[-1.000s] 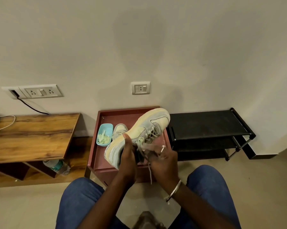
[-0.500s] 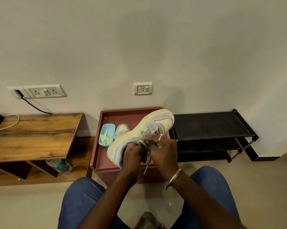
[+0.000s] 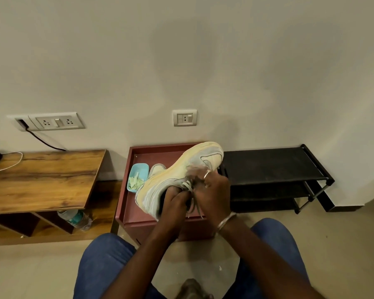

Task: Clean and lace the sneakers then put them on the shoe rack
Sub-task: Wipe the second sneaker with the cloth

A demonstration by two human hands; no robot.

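The left hand [image 3: 173, 200] grips the cream-and-grey sneaker [image 3: 181, 169] tilted over the maroon side table's [image 3: 136, 216] front edge, seemingly steadying it while the right hand [image 3: 215, 189] pinches its grey lace [image 3: 189, 184].

- Two sneakers: held sneaker [image 3: 194, 160], other sneaker [image 3: 157, 168]
- Two hands: left hand [image 3: 173, 203], right hand [image 3: 214, 190]
- One shoe rack [image 3: 268, 167]
- One blue dish [image 3: 142, 167]
- One red table [image 3: 138, 212]
- One wooden desk [image 3: 41, 180]
- One water bottle [image 3: 76, 219]
- Two wall sockets [image 3: 56, 121] [image 3: 184, 118]

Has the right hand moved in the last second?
Yes: the right hand rose from the red cabinet's front edge toward the wall switch, onto the sneaker's laces.
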